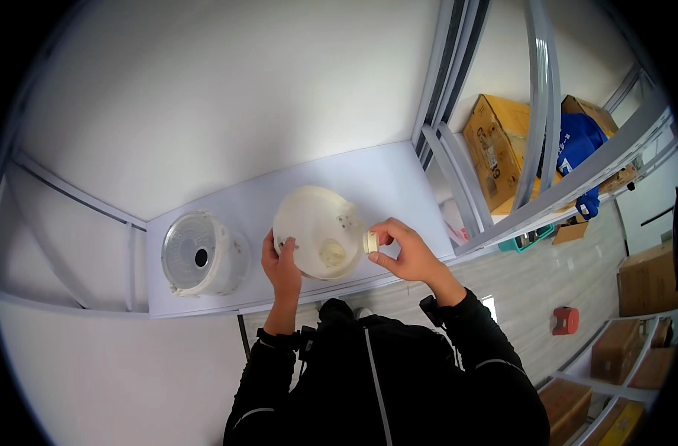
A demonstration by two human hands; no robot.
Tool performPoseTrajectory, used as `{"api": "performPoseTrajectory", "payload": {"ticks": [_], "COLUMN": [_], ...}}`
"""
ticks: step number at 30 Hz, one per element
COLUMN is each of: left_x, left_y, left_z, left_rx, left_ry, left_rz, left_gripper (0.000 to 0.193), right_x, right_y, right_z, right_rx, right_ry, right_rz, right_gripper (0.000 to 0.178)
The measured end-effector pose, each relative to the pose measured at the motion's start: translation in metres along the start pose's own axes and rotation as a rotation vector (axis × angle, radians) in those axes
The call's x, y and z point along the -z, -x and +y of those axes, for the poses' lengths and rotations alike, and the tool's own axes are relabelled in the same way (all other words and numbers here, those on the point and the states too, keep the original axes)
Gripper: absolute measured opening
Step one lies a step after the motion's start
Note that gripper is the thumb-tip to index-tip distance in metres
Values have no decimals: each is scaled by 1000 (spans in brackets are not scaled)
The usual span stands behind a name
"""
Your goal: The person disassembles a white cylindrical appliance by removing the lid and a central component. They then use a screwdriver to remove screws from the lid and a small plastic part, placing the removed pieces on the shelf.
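Note:
A white tub [309,223] stands on the pale shelf top in front of me, its open mouth facing up and tilted slightly toward me. Dark smudges mark its inner wall, and a pale yellowish patch or lump [331,253] shows at the bottom. My left hand [282,269] grips the tub's near left side, thumb over the rim. Beside the tub's right rim, my right hand [407,253] pinches a small cream-coloured round piece [370,241] between thumb and fingers. Its exact kind cannot be made out.
Left of the tub sits a white bucket [235,256] with a translucent lid and a dark round spot. Grey metal posts [543,97] rise at the right, before a yellow-brown carton [495,152] and a blue bag [580,141]. A red stool [566,320] stands on the floor.

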State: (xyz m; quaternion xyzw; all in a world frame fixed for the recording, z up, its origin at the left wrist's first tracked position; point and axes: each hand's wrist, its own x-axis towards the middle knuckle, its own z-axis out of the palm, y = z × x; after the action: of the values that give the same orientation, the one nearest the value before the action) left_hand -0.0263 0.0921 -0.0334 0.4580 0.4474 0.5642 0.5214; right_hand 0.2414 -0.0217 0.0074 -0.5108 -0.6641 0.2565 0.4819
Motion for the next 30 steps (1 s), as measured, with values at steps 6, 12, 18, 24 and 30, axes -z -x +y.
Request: {"api": "performPoseTrajectory", "payload": {"ticks": [6, 12, 18, 24, 30], "left_x": [2, 11, 11, 16, 18], "left_y": [2, 1, 4, 6, 13], "left_z": [-15, -17, -19, -31, -39], "left_rx": [122, 89, 75, 87, 102], "left_ry": [118, 132, 191, 240, 213], "left_rz": [40, 41, -29, -50, -50], "left_gripper": [45, 42, 41, 41, 41], "right_x": [7, 6, -10, -12, -13], "right_y": [19, 46, 59, 64, 58], "right_z": [51, 94, 113, 122, 103], "right_rx": [-189, -367, -441, -469, -360], "right_ry": [-58, 224, 442, 522, 572], "right_rz": [268, 255, 195, 219, 236], "right_gripper": [48, 51, 41, 41, 43]}}
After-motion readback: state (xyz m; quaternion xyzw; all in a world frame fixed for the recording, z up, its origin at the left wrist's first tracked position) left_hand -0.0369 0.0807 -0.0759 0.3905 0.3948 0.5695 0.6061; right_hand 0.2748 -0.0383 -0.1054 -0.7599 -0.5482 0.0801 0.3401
